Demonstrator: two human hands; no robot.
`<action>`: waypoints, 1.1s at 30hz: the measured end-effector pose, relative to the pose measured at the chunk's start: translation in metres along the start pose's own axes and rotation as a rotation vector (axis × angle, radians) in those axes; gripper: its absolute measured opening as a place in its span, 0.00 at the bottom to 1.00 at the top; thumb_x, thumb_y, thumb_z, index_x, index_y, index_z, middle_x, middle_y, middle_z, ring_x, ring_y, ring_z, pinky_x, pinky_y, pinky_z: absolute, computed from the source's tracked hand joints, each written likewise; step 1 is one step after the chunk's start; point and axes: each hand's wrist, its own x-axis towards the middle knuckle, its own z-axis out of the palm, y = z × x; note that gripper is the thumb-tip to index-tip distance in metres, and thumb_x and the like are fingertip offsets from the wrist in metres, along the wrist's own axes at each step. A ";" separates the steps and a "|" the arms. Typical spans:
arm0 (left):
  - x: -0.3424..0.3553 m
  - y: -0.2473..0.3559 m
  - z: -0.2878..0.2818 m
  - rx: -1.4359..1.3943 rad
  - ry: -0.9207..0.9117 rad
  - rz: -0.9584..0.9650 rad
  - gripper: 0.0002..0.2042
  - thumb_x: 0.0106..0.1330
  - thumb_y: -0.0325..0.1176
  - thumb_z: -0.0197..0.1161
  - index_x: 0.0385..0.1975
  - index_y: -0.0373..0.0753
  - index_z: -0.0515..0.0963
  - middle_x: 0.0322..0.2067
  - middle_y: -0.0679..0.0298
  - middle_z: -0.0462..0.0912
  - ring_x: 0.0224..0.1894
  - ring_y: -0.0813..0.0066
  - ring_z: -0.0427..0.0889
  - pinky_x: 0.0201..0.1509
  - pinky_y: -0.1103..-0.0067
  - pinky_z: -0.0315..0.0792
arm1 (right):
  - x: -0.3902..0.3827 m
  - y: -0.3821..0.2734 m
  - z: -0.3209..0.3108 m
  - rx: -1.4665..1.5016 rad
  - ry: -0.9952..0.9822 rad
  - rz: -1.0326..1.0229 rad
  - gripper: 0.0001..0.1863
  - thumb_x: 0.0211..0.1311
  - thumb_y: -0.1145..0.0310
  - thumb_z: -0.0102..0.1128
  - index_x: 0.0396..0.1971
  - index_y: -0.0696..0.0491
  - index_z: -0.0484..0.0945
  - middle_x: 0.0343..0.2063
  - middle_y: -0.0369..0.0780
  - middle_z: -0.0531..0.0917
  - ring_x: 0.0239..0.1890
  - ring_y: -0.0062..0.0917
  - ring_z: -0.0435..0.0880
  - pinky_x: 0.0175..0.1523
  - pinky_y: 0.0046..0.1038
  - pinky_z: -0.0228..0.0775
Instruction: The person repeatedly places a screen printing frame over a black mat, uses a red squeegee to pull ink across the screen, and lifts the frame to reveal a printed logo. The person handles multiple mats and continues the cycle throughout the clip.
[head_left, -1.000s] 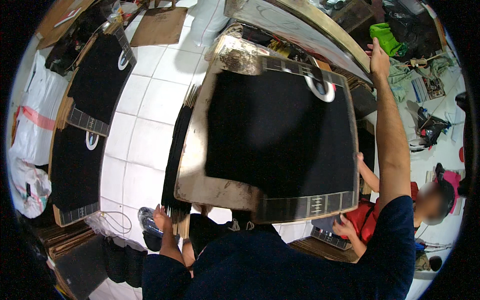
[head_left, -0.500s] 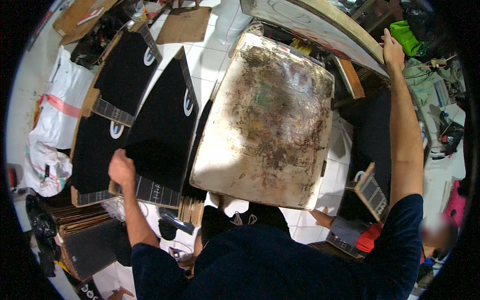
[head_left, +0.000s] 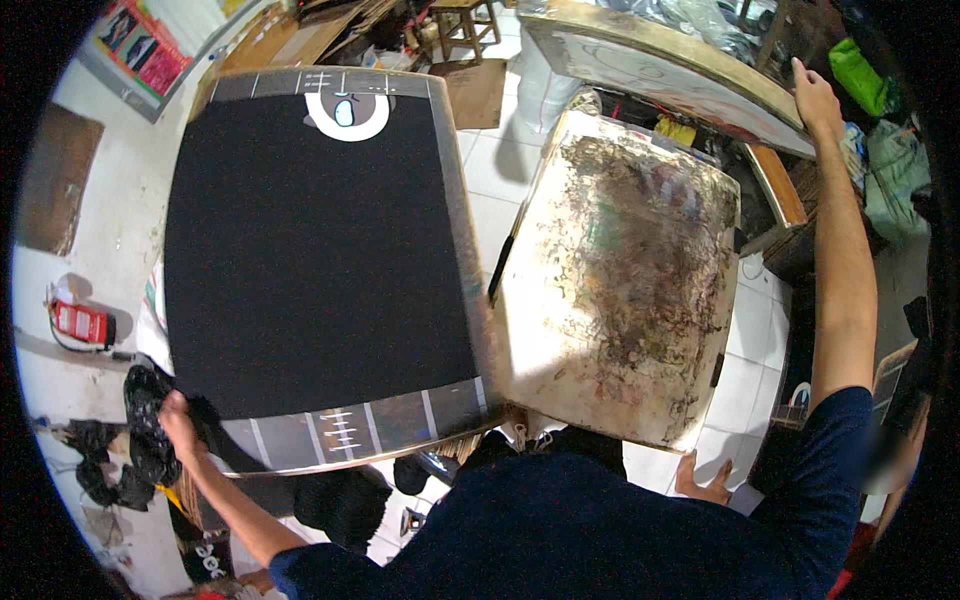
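A large flat board covered with black cloth is raised on the left. A white ring-shaped print shows at its far end, and grey bands with white lines run along its edges. My left hand grips the board's near left corner, fingers closed. On the right, my right hand is closed over the end of a wood-framed screen, which stands tilted. Between my hands lies a pale, stain-covered work board, its left edge close beside the black-covered board.
Another person's hand rests by the tiles at lower right. A wooden stool and a brown cardboard sheet are at the far side. Black plastic bags and a red fire extinguisher are along the left.
My left hand has lifted a black-covered board from the left stack; it now looms larger and hides the others. The view has shifted left. My right hand stays on the frame.
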 end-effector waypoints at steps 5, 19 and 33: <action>-0.139 0.019 0.159 -0.609 -0.094 -0.324 0.15 0.67 0.39 0.58 0.36 0.31 0.83 0.35 0.65 0.81 0.38 0.72 0.74 0.44 0.71 0.68 | -0.024 -0.003 0.002 -0.046 0.131 -0.015 0.37 0.67 0.28 0.39 0.60 0.40 0.80 0.52 0.41 0.87 0.61 0.44 0.81 0.64 0.45 0.69; -0.278 0.147 0.407 -0.423 -0.851 -0.180 0.21 0.69 0.44 0.69 0.25 0.32 0.72 0.22 0.72 0.68 0.27 0.78 0.63 0.31 0.75 0.62 | -0.082 -0.027 -0.020 0.140 0.195 -0.020 0.29 0.67 0.42 0.52 0.43 0.54 0.87 0.44 0.53 0.87 0.51 0.50 0.85 0.58 0.45 0.75; -0.302 0.216 0.421 -0.393 -0.958 -0.109 0.21 0.58 0.33 0.80 0.41 0.30 0.76 0.32 0.62 0.82 0.34 0.72 0.77 0.43 0.74 0.74 | -0.065 -0.039 -0.031 0.103 0.156 0.012 0.29 0.66 0.39 0.51 0.45 0.49 0.88 0.48 0.49 0.87 0.54 0.47 0.85 0.60 0.44 0.75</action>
